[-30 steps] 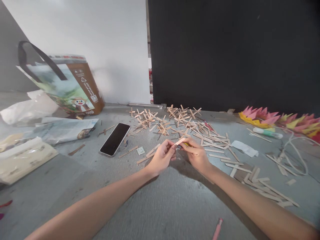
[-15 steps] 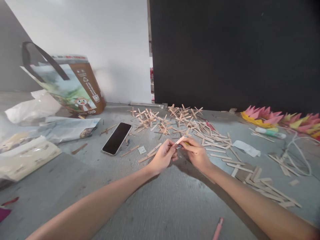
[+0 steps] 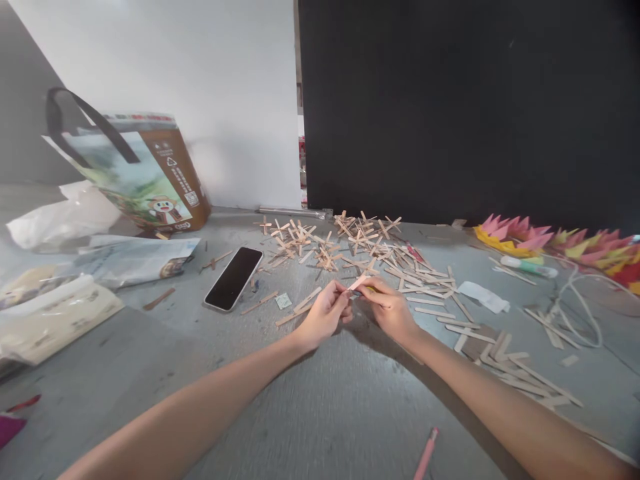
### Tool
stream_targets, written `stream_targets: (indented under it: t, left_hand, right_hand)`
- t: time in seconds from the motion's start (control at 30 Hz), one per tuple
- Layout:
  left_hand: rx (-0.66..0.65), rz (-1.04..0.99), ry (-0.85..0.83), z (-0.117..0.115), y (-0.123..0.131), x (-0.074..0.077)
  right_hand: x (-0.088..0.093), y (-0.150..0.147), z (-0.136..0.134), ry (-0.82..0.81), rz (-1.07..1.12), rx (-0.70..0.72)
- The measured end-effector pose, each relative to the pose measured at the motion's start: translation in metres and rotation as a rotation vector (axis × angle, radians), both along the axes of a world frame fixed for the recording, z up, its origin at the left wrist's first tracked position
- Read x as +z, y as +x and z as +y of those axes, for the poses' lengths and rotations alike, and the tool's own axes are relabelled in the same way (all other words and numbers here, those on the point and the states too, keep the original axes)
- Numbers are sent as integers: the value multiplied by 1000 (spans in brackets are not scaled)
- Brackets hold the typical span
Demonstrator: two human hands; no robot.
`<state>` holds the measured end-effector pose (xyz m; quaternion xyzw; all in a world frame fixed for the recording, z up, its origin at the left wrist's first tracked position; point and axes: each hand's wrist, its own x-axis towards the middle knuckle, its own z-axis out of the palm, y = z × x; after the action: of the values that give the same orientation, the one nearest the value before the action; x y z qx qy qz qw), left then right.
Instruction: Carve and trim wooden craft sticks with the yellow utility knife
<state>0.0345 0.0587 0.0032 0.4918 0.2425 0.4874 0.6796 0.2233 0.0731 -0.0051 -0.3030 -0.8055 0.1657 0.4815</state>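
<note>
My left hand [image 3: 326, 312] is closed in a pinch on a pale wooden craft stick [image 3: 358, 282] that slants up and away. Opposite it, my right hand [image 3: 393, 311] is closed around a small yellow tool [image 3: 371, 289], mostly hidden by the fingers, so its kind is unclear. The fingertips of both hands almost meet at the stick. Just beyond them lies a pile of crossed craft sticks [image 3: 327, 253]. Loose craft sticks [image 3: 431, 311] spread over the table to the right of my right hand.
Left of my hands lies a phone [image 3: 233, 279] on the grey table [image 3: 300, 420]. A printed bag [image 3: 145, 177] stands behind plastic packets [image 3: 135, 260]. Folded paper pieces [image 3: 520, 233], a glue tube [image 3: 529, 267] and a white cable [image 3: 575, 293] lie right; a pink pencil [image 3: 427, 455] lies in front.
The view has shifted slightly, so things on the right appear farther left. Both hands keep their hold on the stick and the yellow tool with only slight finger movement.
</note>
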Motion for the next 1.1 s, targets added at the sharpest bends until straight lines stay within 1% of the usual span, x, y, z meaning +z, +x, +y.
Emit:
stream_targets:
  t: [0.07,0.3,0.57,0.73,0.83,1.0,1.1]
  left_hand:
    - [14,-10,-6,0,0,-1]
    - [-54,-3,-2,0,-1,-2]
    - [-20,-51,-68,0,2,1]
    - [-43,-23,-32,-2,1,-1]
    - [-66,-10,-43,-1,0,-3]
    - [-60,-41,-42,2,0,-8]
    - [-67,-56,-19,2,0,-9]
  right_hand:
    - [0,1,-1,0,-13,-12]
    - [1,-1,-3,-16,-21,-25]
    - [-2,1,0,-24,-30,-31]
    - [0,-2,-2,-25,9,-23]
    - [1,-3,-2,-15,9,-27]
    - [3,-1,0,16,-24,-29]
    - [5,0,-1,19,-25,-43]
